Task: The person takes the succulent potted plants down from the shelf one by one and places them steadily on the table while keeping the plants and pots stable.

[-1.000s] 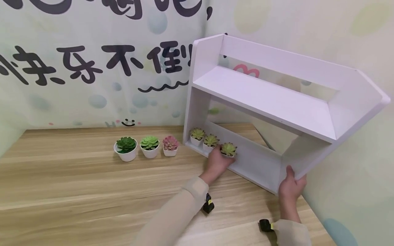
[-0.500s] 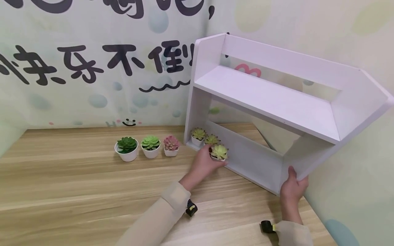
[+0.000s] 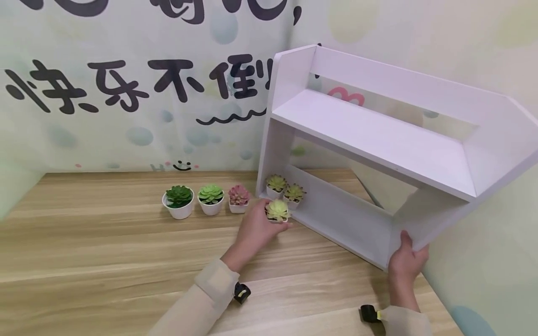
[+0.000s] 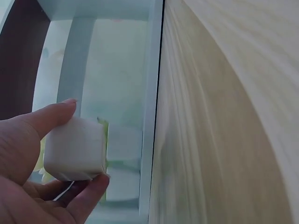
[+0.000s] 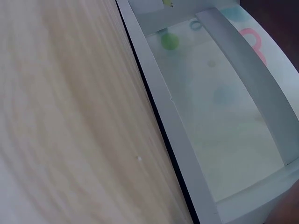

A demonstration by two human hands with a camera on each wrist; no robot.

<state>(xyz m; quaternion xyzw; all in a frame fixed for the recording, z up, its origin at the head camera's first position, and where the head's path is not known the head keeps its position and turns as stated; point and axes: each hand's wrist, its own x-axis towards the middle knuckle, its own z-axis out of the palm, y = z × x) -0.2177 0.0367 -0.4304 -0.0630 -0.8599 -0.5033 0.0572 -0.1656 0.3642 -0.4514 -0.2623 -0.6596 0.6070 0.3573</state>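
My left hand [image 3: 257, 228] grips a small white pot with a pale green succulent [image 3: 277, 210], held just outside the white shelf unit [image 3: 378, 140] near its lower left corner. In the left wrist view the thumb and fingers wrap the pot's white cube base [image 4: 74, 148]. Two more small succulents [image 3: 286, 187] stand on the shelf's bottom board. My right hand [image 3: 407, 261] grips the lower right corner of the shelf unit, which is tilted. The right wrist view shows only the shelf's edge [image 5: 173, 121] and the wooden tabletop [image 5: 70, 116].
Three potted succulents stand in a row on the wooden table [image 3: 105, 247]: dark green [image 3: 178, 201], light green [image 3: 211, 198], pink [image 3: 238, 198]. A wall with black lettering is behind; another wall is close on the right.
My left hand has drawn the pale green succulent out of the shelf's lower level, leftward and toward me. My right hand keeps its hold on the shelf corner.
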